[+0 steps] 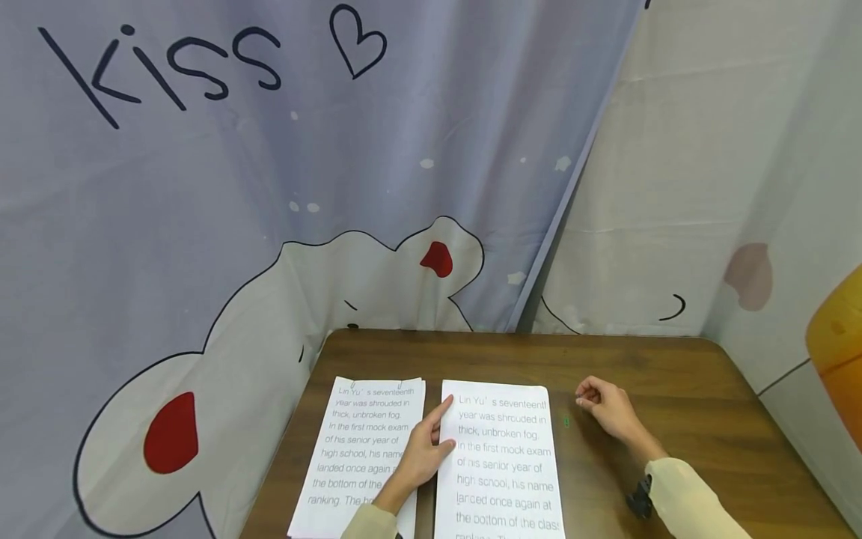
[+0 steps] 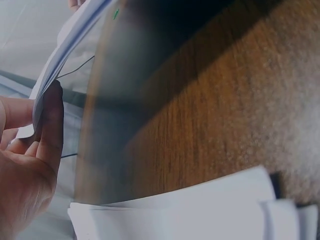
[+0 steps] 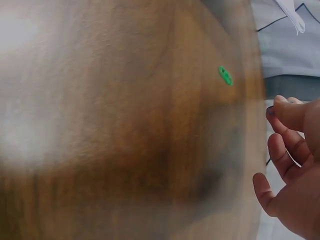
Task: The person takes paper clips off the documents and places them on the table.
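My left hand (image 1: 420,453) holds a stack of printed paper sheets (image 1: 501,468) by its left edge. In the left wrist view, the thumb and fingers pinch that stack (image 2: 55,60), which is lifted off the table. To its left lies a second printed stack (image 1: 360,449), with two small wire clips at its top edge. My right hand (image 1: 609,410) is above the table, right of the held stack. Its thumb and index finger pinch a small dark thing (image 3: 270,110), mostly hidden by the fingertips. A small green oblong piece (image 3: 225,75) lies on the table near that hand.
The brown wooden table (image 1: 680,397) reaches back to a printed curtain (image 1: 404,299), with a pale curtain on the right side. A dark band (image 1: 640,498) sits at the right wrist. The loose stack (image 2: 185,220) shows uneven sheet edges.
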Tool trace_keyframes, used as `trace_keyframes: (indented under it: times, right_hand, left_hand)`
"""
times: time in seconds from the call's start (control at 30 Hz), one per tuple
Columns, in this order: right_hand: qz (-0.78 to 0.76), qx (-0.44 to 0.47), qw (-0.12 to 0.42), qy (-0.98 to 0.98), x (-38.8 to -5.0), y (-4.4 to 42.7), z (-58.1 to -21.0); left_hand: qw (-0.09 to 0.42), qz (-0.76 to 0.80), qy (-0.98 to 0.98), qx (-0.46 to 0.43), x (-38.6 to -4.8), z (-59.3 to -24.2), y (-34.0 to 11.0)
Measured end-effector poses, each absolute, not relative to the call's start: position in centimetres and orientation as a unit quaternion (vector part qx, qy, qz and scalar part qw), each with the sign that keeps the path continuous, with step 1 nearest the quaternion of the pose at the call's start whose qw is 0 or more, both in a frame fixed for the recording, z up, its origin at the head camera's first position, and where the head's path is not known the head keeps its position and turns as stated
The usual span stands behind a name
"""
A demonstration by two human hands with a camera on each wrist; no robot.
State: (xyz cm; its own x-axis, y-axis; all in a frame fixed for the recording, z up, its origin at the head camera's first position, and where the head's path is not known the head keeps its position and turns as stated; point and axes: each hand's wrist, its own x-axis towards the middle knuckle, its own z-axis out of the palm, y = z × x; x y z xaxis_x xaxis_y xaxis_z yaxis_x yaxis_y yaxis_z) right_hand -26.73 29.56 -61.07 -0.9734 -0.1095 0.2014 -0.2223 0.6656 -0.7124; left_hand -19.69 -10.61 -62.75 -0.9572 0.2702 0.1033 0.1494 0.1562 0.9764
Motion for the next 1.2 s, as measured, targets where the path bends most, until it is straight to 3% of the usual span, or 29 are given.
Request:
trace_keyframes:
  times: [0.33, 0.97, 1.2]
  right_hand:
    - [0.361, 0.099, 0.019, -0.927, -26.1, 29.9, -62.7]
    - [0.302, 0.091, 0.02, -0.949, -25.4, 29.7, -63.9]
    - [0.302, 0.092, 0.023, -0.949, -25.4, 29.6, -63.9]
  left_hand:
    - [0.05, 0.635, 0.757, 0.141, -19.7, -63.2, -10.6]
    - [0.048, 0.61, 0.777, 0.149, -19.8, -63.4, -10.5]
    - [0.024, 0.554, 0.816, 0.162, -20.0, -63.6, -10.1]
